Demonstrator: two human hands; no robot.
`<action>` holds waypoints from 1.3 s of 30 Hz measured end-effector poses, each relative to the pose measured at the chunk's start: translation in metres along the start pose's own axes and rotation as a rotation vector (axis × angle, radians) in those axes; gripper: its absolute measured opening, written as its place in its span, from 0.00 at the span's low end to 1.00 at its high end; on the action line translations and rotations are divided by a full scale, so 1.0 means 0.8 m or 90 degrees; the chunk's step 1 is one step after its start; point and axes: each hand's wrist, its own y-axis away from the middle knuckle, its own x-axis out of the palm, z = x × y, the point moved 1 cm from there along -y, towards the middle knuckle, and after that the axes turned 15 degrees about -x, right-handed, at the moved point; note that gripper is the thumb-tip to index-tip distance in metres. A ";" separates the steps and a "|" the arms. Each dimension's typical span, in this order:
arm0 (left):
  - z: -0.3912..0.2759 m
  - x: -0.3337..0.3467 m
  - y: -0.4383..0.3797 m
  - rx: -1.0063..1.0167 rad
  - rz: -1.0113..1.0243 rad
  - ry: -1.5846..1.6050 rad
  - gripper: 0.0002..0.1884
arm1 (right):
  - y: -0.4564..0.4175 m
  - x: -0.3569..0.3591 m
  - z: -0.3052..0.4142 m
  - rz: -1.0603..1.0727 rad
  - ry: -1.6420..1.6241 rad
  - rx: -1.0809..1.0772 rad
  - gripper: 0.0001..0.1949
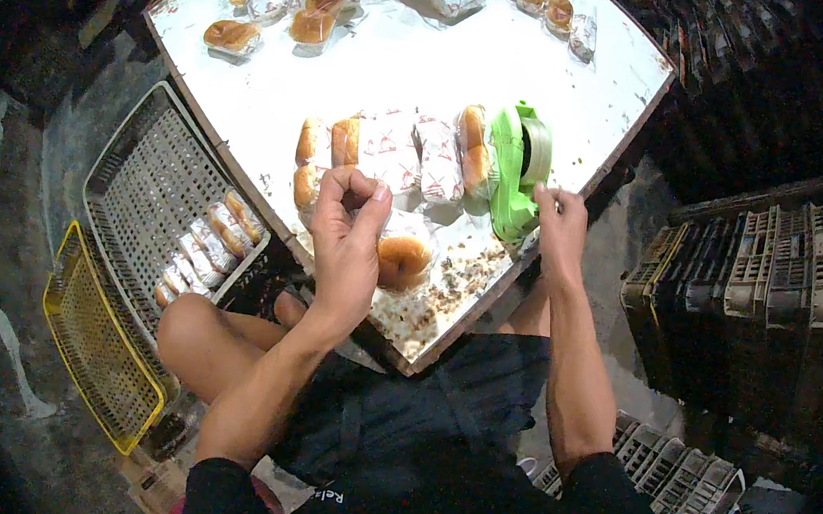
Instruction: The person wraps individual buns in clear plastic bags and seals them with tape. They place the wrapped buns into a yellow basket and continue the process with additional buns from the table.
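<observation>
My left hand (347, 240) is over the near part of the white table (270, 105), fingers curled and thumb close to the index finger. Right beside it lies a bun in clear printed film (404, 260), partly covered by the hand. Whether the fingers pinch its film, I cannot tell. My right hand (563, 222) has its fingertips drawn together at the right side of a green tape dispenser (508, 199) with a tape roll (536, 152). A strip of tape between them cannot be made out. Left of the dispenser, several wrapped buns (438, 158) lie in a row.
More wrapped buns (318, 17) lie along the table's far side. At left, a grey plastic crate (145, 153) holds several wrapped buns (211, 243), beside a yellow-rimmed crate (102, 347). Stacked crates (756, 258) stand at right. The table's near corner (409, 363) points at my lap.
</observation>
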 end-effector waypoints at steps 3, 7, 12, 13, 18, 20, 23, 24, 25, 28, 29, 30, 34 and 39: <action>0.002 0.002 -0.001 0.009 -0.018 -0.053 0.05 | -0.007 -0.005 0.016 -0.050 -0.031 -0.023 0.17; 0.012 0.002 -0.007 -0.003 -0.042 -0.066 0.05 | 0.065 -0.028 0.020 -0.029 -0.019 0.090 0.17; 0.024 0.006 -0.014 0.021 -0.040 -0.084 0.05 | 0.089 0.027 0.095 0.093 -0.491 0.142 0.11; 0.029 0.000 -0.012 0.025 -0.057 -0.091 0.05 | 0.085 0.016 0.153 0.057 -0.568 0.085 0.12; 0.020 0.010 0.001 0.089 -0.096 -0.177 0.06 | 0.098 0.064 0.184 0.036 -0.540 -0.020 0.16; 0.007 0.011 0.020 0.062 -0.076 -0.217 0.06 | 0.088 0.051 0.202 0.073 -0.613 0.049 0.20; -0.008 0.000 0.035 0.090 -0.007 -0.241 0.06 | 0.070 0.041 0.186 0.321 -0.663 0.130 0.24; -0.016 -0.003 0.035 0.075 0.036 -0.187 0.05 | 0.065 0.037 0.192 0.406 -0.699 0.229 0.24; -0.027 -0.007 0.033 0.060 0.078 -0.134 0.05 | 0.063 0.034 0.201 0.493 -0.731 0.330 0.25; -0.072 -0.030 0.014 -0.174 -0.023 0.192 0.08 | 0.074 0.067 0.198 0.598 -0.803 0.311 0.27; -0.080 -0.047 0.004 -0.213 -0.062 0.299 0.11 | 0.071 0.079 0.206 0.508 -0.799 0.240 0.20; -0.082 -0.062 -0.001 -0.096 -0.037 0.341 0.16 | 0.059 0.098 0.216 0.460 -0.692 0.142 0.18; -0.064 -0.115 -0.031 0.190 -0.171 -0.072 0.40 | 0.014 0.136 0.282 0.420 -0.245 -0.407 0.16; -0.044 -0.179 -0.105 -0.165 -0.192 -0.331 0.33 | -0.120 0.224 0.263 0.328 -0.027 -0.334 0.28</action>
